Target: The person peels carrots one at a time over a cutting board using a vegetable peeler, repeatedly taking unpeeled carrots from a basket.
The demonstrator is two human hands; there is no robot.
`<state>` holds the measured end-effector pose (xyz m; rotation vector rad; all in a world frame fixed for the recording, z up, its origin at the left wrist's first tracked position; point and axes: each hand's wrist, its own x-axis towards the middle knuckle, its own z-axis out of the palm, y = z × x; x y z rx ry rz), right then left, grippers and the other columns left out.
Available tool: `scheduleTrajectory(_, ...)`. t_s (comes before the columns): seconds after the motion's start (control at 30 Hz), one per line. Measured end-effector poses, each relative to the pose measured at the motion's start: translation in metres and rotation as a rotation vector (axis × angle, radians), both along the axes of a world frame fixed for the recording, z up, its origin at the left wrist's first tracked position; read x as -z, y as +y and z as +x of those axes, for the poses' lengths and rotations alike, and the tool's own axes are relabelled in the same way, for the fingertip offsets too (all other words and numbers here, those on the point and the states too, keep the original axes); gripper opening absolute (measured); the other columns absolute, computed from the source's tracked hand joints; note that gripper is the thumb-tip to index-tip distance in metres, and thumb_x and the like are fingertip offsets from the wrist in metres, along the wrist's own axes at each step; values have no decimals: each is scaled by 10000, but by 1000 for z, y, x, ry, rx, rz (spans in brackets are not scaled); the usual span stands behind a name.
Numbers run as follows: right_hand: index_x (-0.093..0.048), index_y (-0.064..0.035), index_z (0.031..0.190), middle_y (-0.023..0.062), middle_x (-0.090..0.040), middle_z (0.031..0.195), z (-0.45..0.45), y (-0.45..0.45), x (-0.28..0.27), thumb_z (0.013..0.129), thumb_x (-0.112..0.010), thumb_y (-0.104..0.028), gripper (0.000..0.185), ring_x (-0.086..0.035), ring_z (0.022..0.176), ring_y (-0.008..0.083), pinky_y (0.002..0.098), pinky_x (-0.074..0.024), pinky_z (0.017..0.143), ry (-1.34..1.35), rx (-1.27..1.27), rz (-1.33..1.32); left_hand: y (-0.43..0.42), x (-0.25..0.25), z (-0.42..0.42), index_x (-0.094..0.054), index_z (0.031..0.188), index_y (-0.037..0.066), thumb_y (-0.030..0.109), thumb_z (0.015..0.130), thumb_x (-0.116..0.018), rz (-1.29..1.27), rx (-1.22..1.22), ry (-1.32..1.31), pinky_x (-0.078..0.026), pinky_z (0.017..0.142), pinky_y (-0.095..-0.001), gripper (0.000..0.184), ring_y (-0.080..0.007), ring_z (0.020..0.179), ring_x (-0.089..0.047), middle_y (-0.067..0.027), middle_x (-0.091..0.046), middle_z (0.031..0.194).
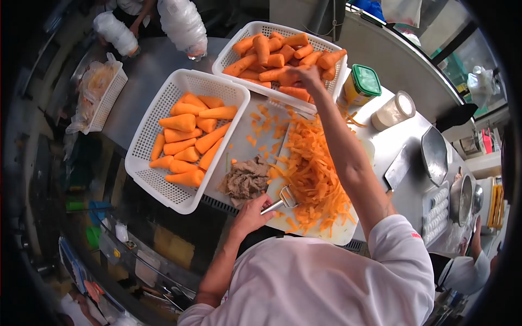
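Grey steel worktop (138,103), slanting away beneath everything, with dim shelves and clutter to its left; near the top, plastic-wrapped stacks (182,27) beside a partly seen person; nearer the middle, a crumpled brown cloth (247,178), then a pale cutting board (341,233) under a heap of orange peelings (312,168), with scraps strewn over the steel just beside it; farther right, a flat metal blade (399,167), window panes above, and a co-worker's pale sleeve (467,271) low at the edge.

At far left, a small white basket (111,95) with plastic bagging in it; next, a large white basket (142,142) of smooth, tapered carrots (180,123); touching or nearly touching it, a second white basket (260,27) heaped with more carrots; rightward, a green-lidded tub (365,81), a pale-lidded jar (392,111), a dark metal pan (435,155), and a tray (436,212) of small white rounds.

Left hand (251,217) curled around the handle of a metal peeler (280,202), its head over the edge of the peelings; right hand (298,77) reaching into the second basket, fingers bent among the carrots and partly hidden; cannot tell whether closed on one.
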<state>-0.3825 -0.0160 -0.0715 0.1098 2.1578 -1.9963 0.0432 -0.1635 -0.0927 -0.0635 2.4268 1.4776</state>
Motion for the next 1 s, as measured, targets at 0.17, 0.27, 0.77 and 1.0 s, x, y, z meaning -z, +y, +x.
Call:
scheduleTrajectory(0.17, -447, 27, 1287, 238, -548, 1305, 68, 105, -74, 930, -650, -429, 614, -591, 1189, 365, 463, -538, 976, 182, -218, -978, 5, -22, -14, -616, 1066, 56, 190, 804, -766, -26, 95, -76, -502, 687, -333, 330, -199, 727, -649, -90, -669, 786)
scheduleTrajectory(0.27, -387, 13, 1330, 272, -521, 1314, 127, 137, -102, 924, -566, -562, 726, -596, 1167, 391, 506, -496, 1005, 329, -265, -1110, 6, -31, -21, -576, 1164, 59, 159, 855, -719, -54, 174, -63, -498, 674, -324, 354, -177, 698, -624, -73, -650, 775)
scheduleTrajectory(0.77, -536, -95, 1136, 66, -622, 887, 274, 147, -47, 959, -527, -579, 515, -641, 739, 186, 321, -560, 621, 46, 435, -1084, 178, -96, -111, -585, 1253, -20, 61, 920, -613, -23, 63, 716, -507, 697, -353, 344, -305, 797, -681, -244, -657, 924)
scheduleTrajectory(1.0, -537, -79, 1140, 61, -576, 830, 274, 207, 2, 969, -453, -625, 578, -593, 699, 175, 310, -523, 604, 47, 415, -1012, 151, -83, -25, -599, 1242, -28, 39, 919, -590, -30, 288, 438, -508, 688, -369, 330, -327, 781, -684, -250, -652, 887)
